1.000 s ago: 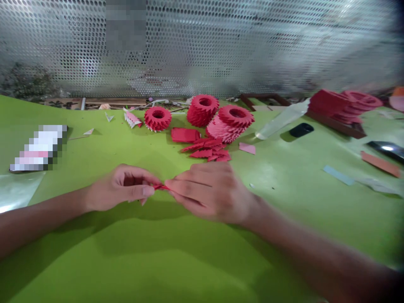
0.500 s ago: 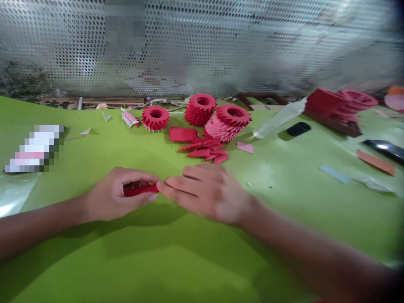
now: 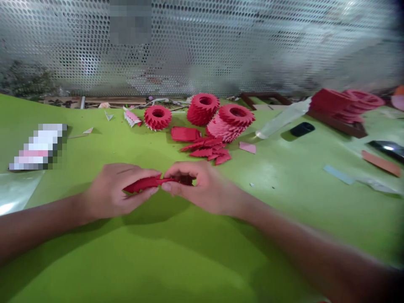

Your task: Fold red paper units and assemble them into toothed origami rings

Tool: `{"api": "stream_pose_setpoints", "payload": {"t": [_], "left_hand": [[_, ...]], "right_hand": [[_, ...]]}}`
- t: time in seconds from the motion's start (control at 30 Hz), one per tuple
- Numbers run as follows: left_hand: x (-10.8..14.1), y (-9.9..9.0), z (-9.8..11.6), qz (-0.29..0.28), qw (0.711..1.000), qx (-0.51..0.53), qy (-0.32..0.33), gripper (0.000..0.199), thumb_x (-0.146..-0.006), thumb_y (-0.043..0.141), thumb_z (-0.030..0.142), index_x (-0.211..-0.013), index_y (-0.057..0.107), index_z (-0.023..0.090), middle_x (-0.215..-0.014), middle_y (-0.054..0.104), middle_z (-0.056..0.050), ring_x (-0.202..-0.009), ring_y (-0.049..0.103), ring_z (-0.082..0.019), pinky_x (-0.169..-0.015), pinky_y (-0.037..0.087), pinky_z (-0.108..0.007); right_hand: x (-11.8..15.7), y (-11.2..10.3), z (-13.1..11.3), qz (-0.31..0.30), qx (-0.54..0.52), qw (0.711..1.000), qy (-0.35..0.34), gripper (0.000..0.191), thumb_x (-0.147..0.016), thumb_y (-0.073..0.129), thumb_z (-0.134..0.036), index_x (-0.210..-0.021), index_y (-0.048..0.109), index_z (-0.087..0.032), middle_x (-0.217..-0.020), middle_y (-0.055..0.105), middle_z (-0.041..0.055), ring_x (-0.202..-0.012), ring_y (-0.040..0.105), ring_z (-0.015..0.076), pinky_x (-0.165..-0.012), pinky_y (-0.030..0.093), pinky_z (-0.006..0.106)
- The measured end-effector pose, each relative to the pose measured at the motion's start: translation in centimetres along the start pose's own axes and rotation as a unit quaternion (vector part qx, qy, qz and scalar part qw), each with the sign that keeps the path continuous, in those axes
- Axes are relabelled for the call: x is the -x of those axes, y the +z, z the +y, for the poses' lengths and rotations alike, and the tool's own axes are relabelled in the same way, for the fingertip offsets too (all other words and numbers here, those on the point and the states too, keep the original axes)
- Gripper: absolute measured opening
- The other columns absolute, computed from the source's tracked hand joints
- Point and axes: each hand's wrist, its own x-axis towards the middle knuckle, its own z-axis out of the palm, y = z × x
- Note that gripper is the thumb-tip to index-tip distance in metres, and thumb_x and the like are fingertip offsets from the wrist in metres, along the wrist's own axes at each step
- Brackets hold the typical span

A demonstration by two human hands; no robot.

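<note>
Between thumb and fingers, my left hand (image 3: pixel 115 189) grips a strip of joined red folded paper pieces (image 3: pixel 141 184). The thumb and forefinger of my right hand (image 3: pixel 202 185) pinch a red folded paper piece (image 3: pixel 167 180) at the strip's right end, where the two meet. Just beyond my hands lies a loose pile of red folded paper pieces (image 3: pixel 208 148). Behind the pile are a flat red paper stack (image 3: pixel 185 134) and several round paper rings: a small red one (image 3: pixel 158 117), a taller red one (image 3: pixel 203 110) and a pink one with a red top (image 3: pixel 232 122).
A blurred-out flat object (image 3: pixel 39 147) lies at left. To the right are a clear tube-like item (image 3: pixel 282 119), a black cylinder (image 3: pixel 302 129) and paper strips in blue (image 3: pixel 338 174) and orange (image 3: pixel 381 163). Red paper work (image 3: pixel 331 105) rests at back right, before a perforated metal screen (image 3: pixel 202 46).
My right hand has turned so its thumb and forefinger now show pinching a red piece at the strip's end. The left hand keeps its grip, with more of the strip showing.
</note>
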Motion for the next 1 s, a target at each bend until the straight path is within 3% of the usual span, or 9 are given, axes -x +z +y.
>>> {"api": "stream_pose_setpoints", "payload": {"t": [0.1, 0.2, 0.37, 0.5, 0.6, 0.8, 1.0], "left_hand": [[-0.1, -0.1, -0.1, -0.005, 0.994, 0.082, -0.077, 0.022, -0.092, 0.064, 0.031, -0.104, 0.073, 0.014, -0.083, 0.079, -0.005, -0.057, 0.067, -0.011, -0.052, 0.050, -0.018], [-0.2, -0.1, -0.5, -0.066, 0.956, 0.214, -0.190, 0.026, -0.091, 0.065, 0.038, -0.101, 0.076, 0.016, -0.074, 0.077, -0.003, -0.047, 0.059, -0.009, -0.041, 0.042, -0.016], [-0.2, 0.2, -1.3, -0.129, 0.869, 0.374, -0.297, 0.032, -0.087, 0.069, 0.044, -0.101, 0.076, 0.016, -0.075, 0.075, -0.004, -0.053, 0.058, -0.010, -0.043, 0.044, -0.017], [-0.4, 0.1, -1.4, -0.131, 0.855, 0.388, -0.319, 0.030, -0.087, 0.070, 0.041, -0.101, 0.076, 0.016, -0.068, 0.070, -0.001, -0.047, 0.049, -0.006, -0.039, 0.035, -0.014], [-0.5, 0.0, -1.5, -0.126, 0.849, 0.402, -0.319, 0.032, -0.087, 0.069, 0.042, -0.104, 0.075, 0.016, -0.066, 0.069, 0.000, -0.046, 0.047, -0.006, -0.039, 0.034, -0.015], [-0.6, 0.0, -1.6, -0.138, 0.847, 0.397, -0.327, 0.040, -0.087, 0.068, 0.050, -0.106, 0.075, 0.015, -0.065, 0.069, -0.002, -0.044, 0.046, -0.006, -0.037, 0.033, -0.015], [-0.6, 0.0, -1.8, -0.156, 0.847, 0.386, -0.331, 0.039, -0.087, 0.068, 0.051, -0.105, 0.075, 0.016, -0.066, 0.069, -0.001, -0.044, 0.046, -0.006, -0.036, 0.033, -0.015]], "right_hand": [[0.0, 0.1, 0.1, 0.009, 0.002, 1.000, 0.004, 0.028, -0.091, 0.064, -0.045, -0.098, 0.067, -0.018, -0.074, 0.068, -0.0008, -0.058, 0.056, 0.0109, -0.049, 0.040, 0.022], [0.2, 0.2, 0.2, 0.065, 0.124, 0.988, -0.062, 0.025, -0.097, 0.056, -0.039, -0.110, 0.064, -0.019, -0.085, 0.071, 0.0009, -0.067, 0.061, 0.0119, -0.057, 0.043, 0.023], [0.3, 0.0, 0.9, 0.107, 0.355, 0.901, -0.225, 0.022, -0.097, 0.057, -0.033, -0.110, 0.066, -0.018, -0.099, 0.072, 0.0041, -0.079, 0.064, 0.0144, -0.062, 0.044, 0.025], [0.4, -0.4, 1.4, 0.160, 0.473, 0.806, -0.318, 0.019, -0.099, 0.053, -0.025, -0.108, 0.070, -0.020, -0.094, 0.075, 0.0003, -0.076, 0.064, 0.0124, -0.060, 0.043, 0.026], [0.5, -0.7, 1.6, 0.180, 0.520, 0.755, -0.358, 0.018, -0.097, 0.056, -0.020, -0.108, 0.071, -0.021, -0.088, 0.075, -0.0028, -0.067, 0.060, 0.0108, -0.056, 0.043, 0.027], [0.8, -1.0, 1.5, 0.187, 0.542, 0.722, -0.387, 0.022, -0.093, 0.061, -0.014, -0.109, 0.073, -0.025, -0.100, 0.077, -0.0051, -0.066, 0.058, 0.0106, -0.052, 0.042, 0.029], [0.6, -1.1, 1.2, 0.193, 0.555, 0.696, -0.411, 0.017, -0.093, 0.062, -0.015, -0.104, 0.074, -0.022, -0.093, 0.078, -0.0063, -0.060, 0.054, 0.0091, -0.047, 0.037, 0.029]]}}
